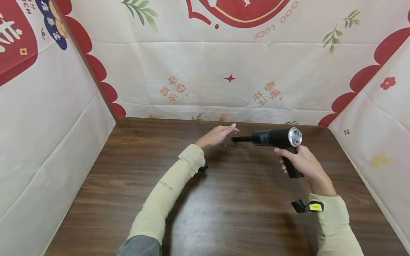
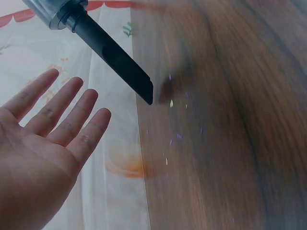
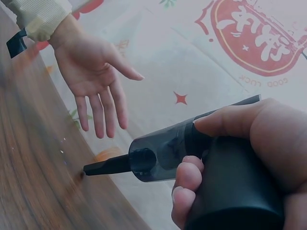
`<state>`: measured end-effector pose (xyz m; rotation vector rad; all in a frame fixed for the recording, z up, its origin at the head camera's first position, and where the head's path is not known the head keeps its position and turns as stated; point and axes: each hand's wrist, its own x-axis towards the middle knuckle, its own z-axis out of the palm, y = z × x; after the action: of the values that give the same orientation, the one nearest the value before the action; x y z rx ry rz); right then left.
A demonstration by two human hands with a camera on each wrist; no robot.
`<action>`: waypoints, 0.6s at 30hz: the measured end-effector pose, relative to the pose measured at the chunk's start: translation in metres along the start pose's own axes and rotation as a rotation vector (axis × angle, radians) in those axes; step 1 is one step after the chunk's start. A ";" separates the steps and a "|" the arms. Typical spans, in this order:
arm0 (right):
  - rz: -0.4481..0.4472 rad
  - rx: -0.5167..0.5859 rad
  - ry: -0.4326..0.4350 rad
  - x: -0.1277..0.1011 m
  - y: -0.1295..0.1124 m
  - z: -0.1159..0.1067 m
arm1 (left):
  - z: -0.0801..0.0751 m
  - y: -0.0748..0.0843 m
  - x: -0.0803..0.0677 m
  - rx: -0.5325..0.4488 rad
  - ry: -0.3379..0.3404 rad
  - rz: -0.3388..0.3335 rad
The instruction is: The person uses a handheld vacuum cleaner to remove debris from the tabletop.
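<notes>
My right hand grips the handle of a black handheld vacuum with a silver rear grille, held level above the dark wooden table. Its narrow black nozzle points left and down at tiny scraps of paper scattered on the wood near the back edge. My left hand hovers open just left of the nozzle tip, fingers straight, palm turned toward the nozzle. In the right wrist view my fingers wrap the vacuum's handle, and the left hand hangs above the table.
Printed cloth walls enclose the table at the back, left and right. An orange stain marks the cloth by the back edge. Black wrist straps sit on both sleeves. The near half of the table is bare wood.
</notes>
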<state>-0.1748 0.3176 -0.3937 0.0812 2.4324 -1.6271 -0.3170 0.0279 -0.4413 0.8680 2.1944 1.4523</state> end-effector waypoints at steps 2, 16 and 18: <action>-0.002 0.008 -0.002 0.004 -0.001 0.002 | -0.003 -0.001 -0.002 0.012 0.009 0.000; -0.006 0.076 -0.057 0.021 -0.011 0.019 | -0.017 -0.008 -0.004 0.067 0.015 -0.035; -0.010 0.080 -0.066 0.022 -0.012 0.021 | -0.017 -0.009 -0.004 0.077 0.014 -0.038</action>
<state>-0.1957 0.2919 -0.3950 0.0273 2.3225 -1.7032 -0.3272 0.0111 -0.4431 0.8381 2.2778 1.3685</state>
